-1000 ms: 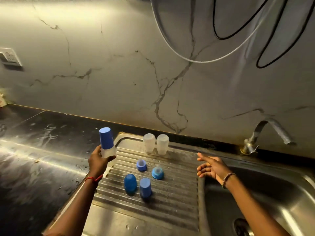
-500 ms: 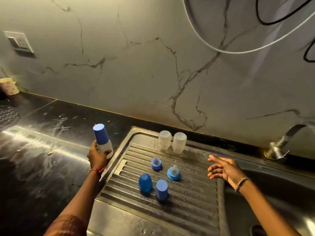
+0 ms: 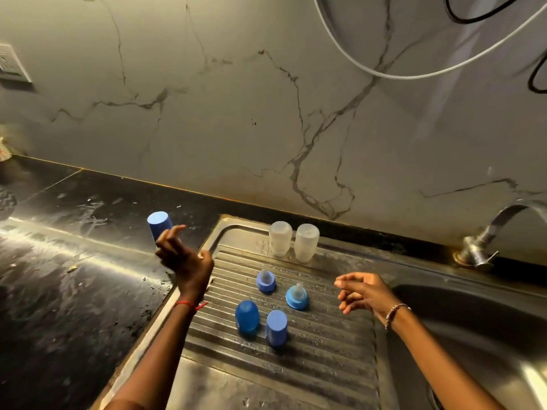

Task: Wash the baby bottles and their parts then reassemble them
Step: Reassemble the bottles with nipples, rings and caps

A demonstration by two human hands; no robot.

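Note:
An assembled baby bottle with a blue cap [image 3: 159,224] stands on the black counter left of the sink; its lower part is hidden behind my left hand [image 3: 185,258], whose fingers are spread and just in front of it. Two clear bottle bodies [image 3: 279,238] [image 3: 306,242] stand upside down at the back of the ribbed steel drainboard [image 3: 325,335]. Two blue collars with teats [image 3: 265,281] [image 3: 297,296] and two blue caps [image 3: 247,316] [image 3: 276,327] sit mid-board. My right hand [image 3: 364,294] hovers over the board's right edge, fingers loosely curled, holding nothing.
The sink basin [image 3: 473,335] lies to the right, with a steel tap [image 3: 485,241] behind it. The wet black counter [image 3: 74,276] stretches left. A marble wall rises behind, with white and black cables [image 3: 384,74] hanging at the upper right and a wall socket [image 3: 11,66] at the left.
My left hand carried the capped bottle left off the drainboard to the counter and its fingers have opened away from it. My right hand stayed over the board's right edge.

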